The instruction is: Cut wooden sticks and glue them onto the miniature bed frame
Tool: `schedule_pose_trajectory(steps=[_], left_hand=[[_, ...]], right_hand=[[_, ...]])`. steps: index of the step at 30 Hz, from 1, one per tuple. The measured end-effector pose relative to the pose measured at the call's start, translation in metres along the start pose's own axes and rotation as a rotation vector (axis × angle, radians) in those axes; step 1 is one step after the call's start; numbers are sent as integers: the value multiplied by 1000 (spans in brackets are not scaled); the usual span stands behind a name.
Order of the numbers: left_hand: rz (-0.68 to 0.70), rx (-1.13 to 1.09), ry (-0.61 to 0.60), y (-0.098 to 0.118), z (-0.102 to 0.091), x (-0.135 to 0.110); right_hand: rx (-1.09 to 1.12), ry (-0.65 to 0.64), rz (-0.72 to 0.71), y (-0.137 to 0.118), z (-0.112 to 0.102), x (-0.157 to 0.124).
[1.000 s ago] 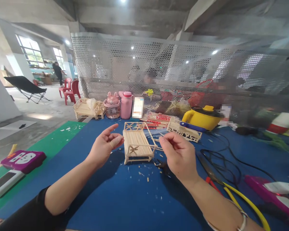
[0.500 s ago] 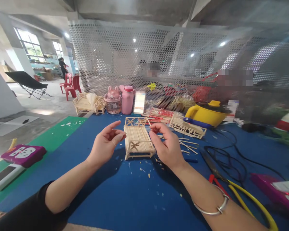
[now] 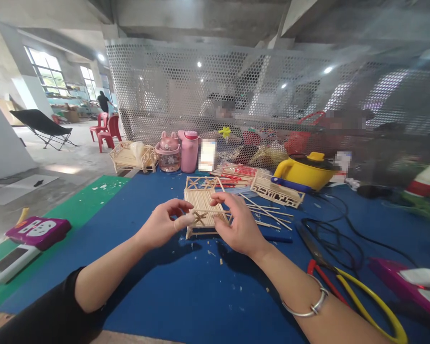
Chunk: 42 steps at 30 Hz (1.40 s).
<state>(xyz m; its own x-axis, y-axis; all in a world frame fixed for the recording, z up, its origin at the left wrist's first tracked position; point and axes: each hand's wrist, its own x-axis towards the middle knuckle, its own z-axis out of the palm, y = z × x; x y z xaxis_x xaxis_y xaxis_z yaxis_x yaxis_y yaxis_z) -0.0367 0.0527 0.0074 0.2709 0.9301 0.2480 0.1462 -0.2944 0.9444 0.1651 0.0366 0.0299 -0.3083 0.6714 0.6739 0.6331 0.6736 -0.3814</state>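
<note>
Over table (image 3: 200,306), left hand (image 3: 165,222) and right hand (image 3: 239,224) loosely spread at stick bed (image 3: 199,199), lidded pot (image 3: 306,176), contents hidden

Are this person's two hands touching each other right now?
Apart: the head view shows a gap between the left hand and right hand, with the small stick frame visible in it.

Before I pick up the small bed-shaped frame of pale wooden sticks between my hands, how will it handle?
The pale stick frame is probably light, being built from slender sticks. Its thin, X-braced near end panel looks fragile, so squeezing might snap it. Low on short legs on the flat blue tabletop, it will likely slide rather than tip.
</note>
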Motion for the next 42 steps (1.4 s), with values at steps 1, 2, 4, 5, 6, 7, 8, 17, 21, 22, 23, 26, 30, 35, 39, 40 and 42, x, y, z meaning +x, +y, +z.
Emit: schedule_pose_trajectory(steps=[1, 2, 4, 5, 6, 7, 8, 17, 21, 22, 23, 26, 30, 35, 39, 40, 42], left_hand=[[-9, 44, -37, -1, 1, 0], [-22, 79, -64, -2, 2, 0], [-49, 113, -88, -4, 3, 0], [-60, 121, -92, -5, 4, 0], [-67, 130, -92, -6, 4, 1], [-69, 140, -92, -6, 4, 1], [-66, 153, -90, -7, 3, 1], [-48, 191, -58, -9, 3, 1], [-51, 202, -49, -7, 3, 0], [-49, 201, -48, -7, 3, 0], [-45, 198, -45, -7, 3, 0], [-43, 191, -40, -7, 3, 1], [-48, 215, -34, -7, 3, 1], [-42, 246, -52, -5, 3, 1], [55, 280, 7, 1, -2, -1], [93, 277, 51, 2, -4, -2], [167, 257, 129, 5, -5, -4]], right_hand=[[4, -17, 3, -1, -1, 0], [2, -30, 7, -1, -2, 1], [-14, -57, 24, -2, -3, 1], [-24, -69, 35, -3, -3, 2], [-31, -76, 47, -4, -3, 2], [-34, -81, 59, -5, -2, 2], [-33, -86, 75, -5, -2, 3], [37, -59, 169, -7, 5, 5], [128, -63, 223, -6, 5, 4], [144, -61, 232, -6, 6, 4], [152, -58, 238, -5, 6, 4], [152, -53, 256, -6, 7, 4], [158, -61, 276, -7, 7, 5], [147, -76, 220, -5, 4, 3], [182, -44, 65, -2, -6, 4], [194, -8, 45, -1, -10, 6], [204, 67, 58, 1, -18, 8]])
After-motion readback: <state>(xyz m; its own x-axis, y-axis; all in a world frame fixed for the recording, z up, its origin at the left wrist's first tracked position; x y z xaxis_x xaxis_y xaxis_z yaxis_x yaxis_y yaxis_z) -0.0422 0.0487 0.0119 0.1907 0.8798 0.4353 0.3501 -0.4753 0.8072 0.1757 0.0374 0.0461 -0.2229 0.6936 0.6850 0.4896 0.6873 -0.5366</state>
